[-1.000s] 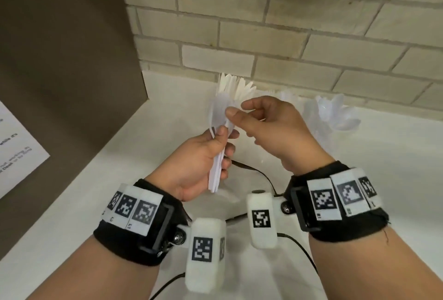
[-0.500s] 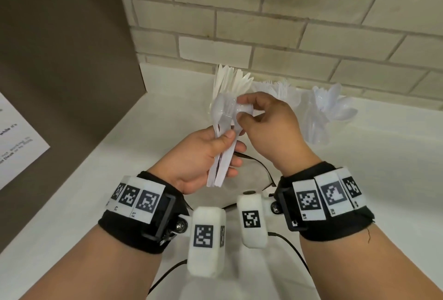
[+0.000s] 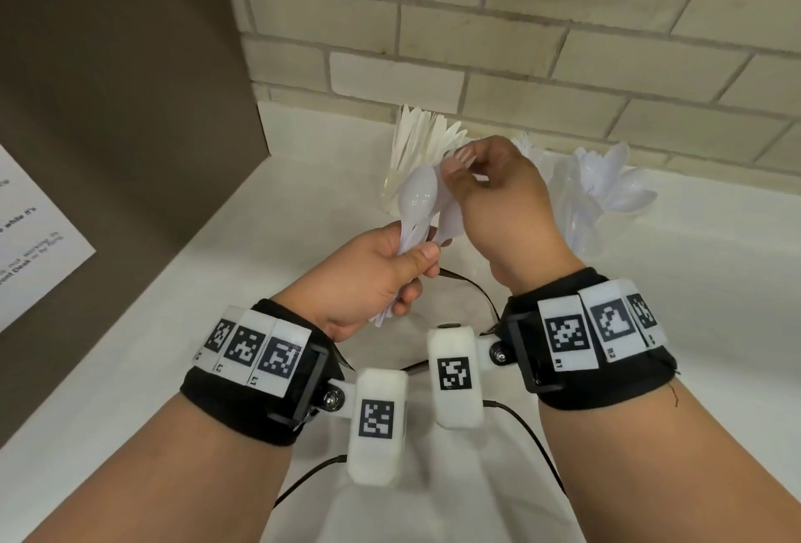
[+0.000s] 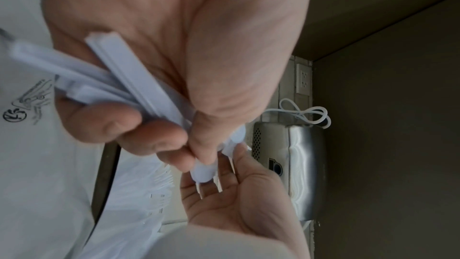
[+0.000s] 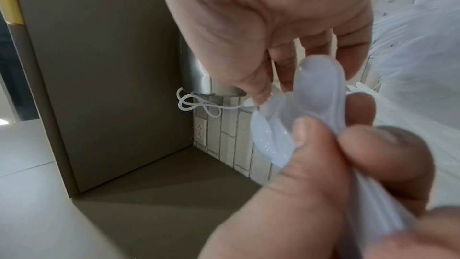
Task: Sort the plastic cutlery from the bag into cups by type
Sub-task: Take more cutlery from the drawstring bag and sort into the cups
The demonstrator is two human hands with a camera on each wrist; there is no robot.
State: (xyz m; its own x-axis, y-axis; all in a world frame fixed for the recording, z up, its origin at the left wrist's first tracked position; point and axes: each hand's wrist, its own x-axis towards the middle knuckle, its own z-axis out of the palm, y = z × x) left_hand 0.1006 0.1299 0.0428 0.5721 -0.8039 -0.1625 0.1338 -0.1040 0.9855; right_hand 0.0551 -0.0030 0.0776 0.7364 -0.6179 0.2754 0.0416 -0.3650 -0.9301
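Note:
My left hand (image 3: 416, 269) grips a bundle of white plastic cutlery (image 3: 418, 204) by the handles, spoon bowls up. In the left wrist view the handles (image 4: 139, 86) cross its palm. My right hand (image 3: 461, 161) pinches the head of a fork (image 3: 464, 157) at the top of the bundle; its tines (image 4: 217, 183) show against the right palm. The right wrist view shows two spoon bowls (image 5: 321, 94) above the left thumb. Three cups stand by the wall: knives (image 3: 416, 139), forks (image 3: 526, 143) half hidden behind my right hand, spoons (image 3: 607, 182).
A brown panel (image 3: 130, 109) with a paper sheet (image 3: 34, 247) closes off the left. The brick wall (image 3: 520, 43) backs the white counter (image 3: 693, 304). Black cables (image 3: 468, 286) run under my hands. A metal dispenser (image 4: 293, 164) hangs on the wall.
My right hand has moved up from the bundle's spoon bowls to pinch the fork head higher up. My left hand keeps its grip on the bundle.

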